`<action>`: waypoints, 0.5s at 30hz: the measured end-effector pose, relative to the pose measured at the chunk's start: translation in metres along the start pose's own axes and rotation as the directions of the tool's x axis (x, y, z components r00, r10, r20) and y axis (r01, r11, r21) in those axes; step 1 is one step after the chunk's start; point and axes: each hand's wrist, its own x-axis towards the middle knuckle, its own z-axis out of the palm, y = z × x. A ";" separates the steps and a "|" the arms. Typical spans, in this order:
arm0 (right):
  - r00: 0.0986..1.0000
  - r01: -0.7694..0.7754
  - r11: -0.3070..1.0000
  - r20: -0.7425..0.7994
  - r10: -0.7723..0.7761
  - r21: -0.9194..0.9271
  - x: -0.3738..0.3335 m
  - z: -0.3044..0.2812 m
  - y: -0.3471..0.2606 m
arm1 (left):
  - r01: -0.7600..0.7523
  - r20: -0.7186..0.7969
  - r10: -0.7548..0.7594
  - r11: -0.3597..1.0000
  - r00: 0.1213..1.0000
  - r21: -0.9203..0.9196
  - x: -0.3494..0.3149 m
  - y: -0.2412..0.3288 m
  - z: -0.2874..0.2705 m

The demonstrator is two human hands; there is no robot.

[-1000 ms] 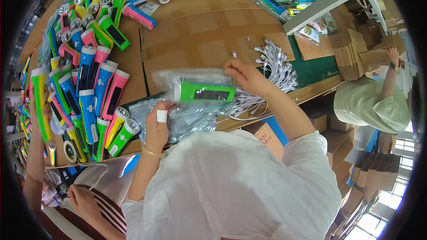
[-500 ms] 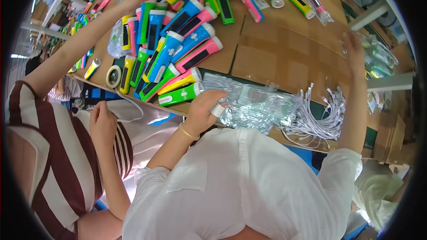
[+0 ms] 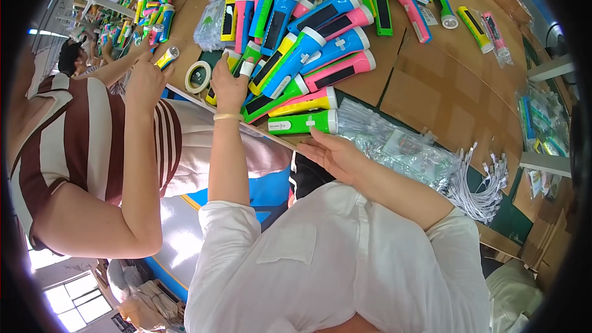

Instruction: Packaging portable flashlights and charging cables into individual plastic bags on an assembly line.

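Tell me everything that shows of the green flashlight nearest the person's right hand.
The green flashlight has a smooth, plastic-looking, bright green body with a white-rimmed head at its right end. A white panel with small print sits toward its left end, and a small white piece near the middle. It lies on its side at the near edge of the table, alongside a yellow-and-pink flashlight. Clear plastic bags lie beside its head. The open right hand is close below; contact is unclear.
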 end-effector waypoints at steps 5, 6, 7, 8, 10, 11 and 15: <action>0.994 0.100 0.994 -0.044 -0.098 0.046 0.023 -0.004 0.016 | 0.229 0.199 -0.279 0.943 0.939 0.241 0.023 -0.024 0.011; 0.994 0.084 0.996 -0.073 -0.083 0.007 0.026 -0.002 0.015 | 0.228 0.204 -0.279 0.944 0.938 0.238 0.024 -0.029 0.012; 0.992 0.066 0.997 -0.103 -0.069 -0.032 0.027 0.001 0.015 | 0.178 0.236 -0.213 0.971 0.948 0.162 0.026 -0.035 0.011; 0.992 0.066 0.997 -0.108 -0.069 -0.032 0.029 0.005 0.016 | 0.128 0.261 -0.145 0.988 0.954 0.083 0.028 -0.042 0.009; 0.944 0.203 0.977 -0.252 -0.214 -0.068 0.033 0.011 0.014 | 0.182 0.307 -0.124 0.969 0.944 -0.165 0.032 -0.046 0.007; 0.925 0.238 0.965 -0.278 -0.260 -0.112 0.038 0.012 0.009 | 0.188 0.348 -0.111 0.962 0.931 -0.196 0.031 -0.047 0.006; 0.922 0.317 0.942 -0.198 -0.334 -0.110 0.054 0.027 -0.007 | 0.221 0.485 -0.048 0.925 0.873 -0.308 0.038 -0.049 -0.009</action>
